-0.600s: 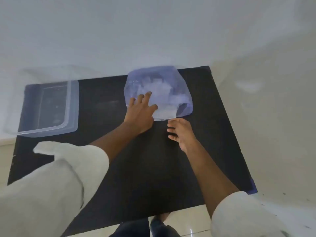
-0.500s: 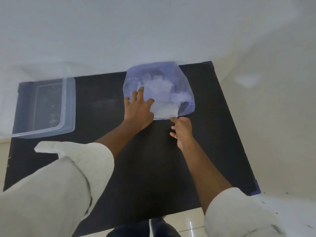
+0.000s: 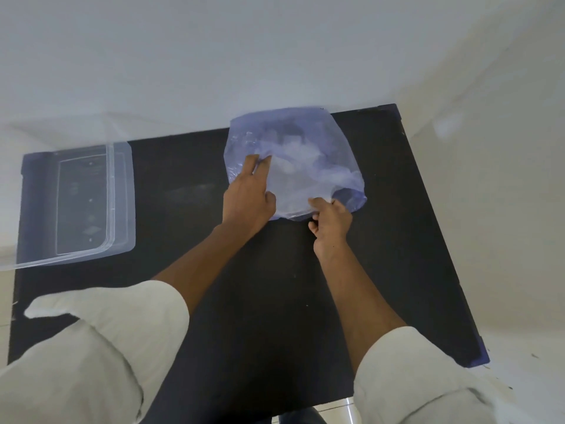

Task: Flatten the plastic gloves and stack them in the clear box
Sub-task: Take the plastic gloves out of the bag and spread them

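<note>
A bluish translucent plastic bag (image 3: pixel 305 148) lies at the far middle of the black table (image 3: pixel 275 286), with crumpled whitish plastic gloves (image 3: pixel 293 166) showing through it. My left hand (image 3: pixel 247 197) rests flat on the bag's left side, fingers spread. My right hand (image 3: pixel 330 221) pinches the bag's near edge at its opening. The clear box (image 3: pixel 76 203) sits at the table's far left, apart from both hands.
White walls rise behind and to the right of the table. Pale floor tiles show past the table's near edge. My white sleeves fill the lower corners of the view.
My right hand moved forward from the bare table and closed on the bag's near edge. My left hand slid a little further up onto the bag.
</note>
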